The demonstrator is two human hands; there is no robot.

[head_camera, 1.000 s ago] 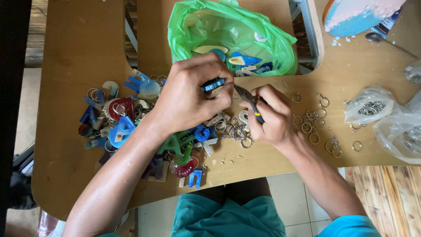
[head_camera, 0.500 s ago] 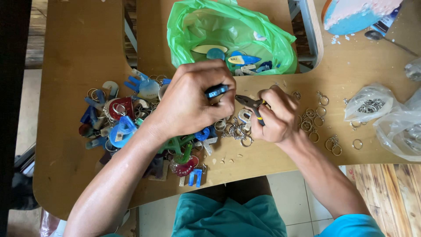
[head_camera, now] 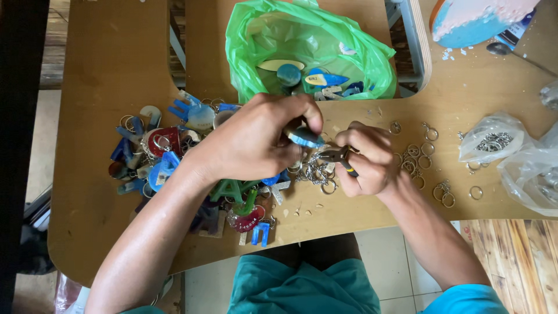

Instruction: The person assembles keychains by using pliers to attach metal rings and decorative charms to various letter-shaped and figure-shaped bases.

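Left hand [head_camera: 256, 139] is pinching a small blue charm [head_camera: 304, 137] between its fingertips, while the right hand [head_camera: 366, 160] is closing around small pliers [head_camera: 340, 157] whose nose is meeting the charm's metal ring just beside it. Attaching the ring appears to be the step in hand, calling for a steady squeeze. Below both hands loose key rings [head_camera: 317, 174] are lying; behind them a green bag [head_camera: 308, 46] is gaping, and finished keychains [head_camera: 163, 157] are piling up outside the left wrist.
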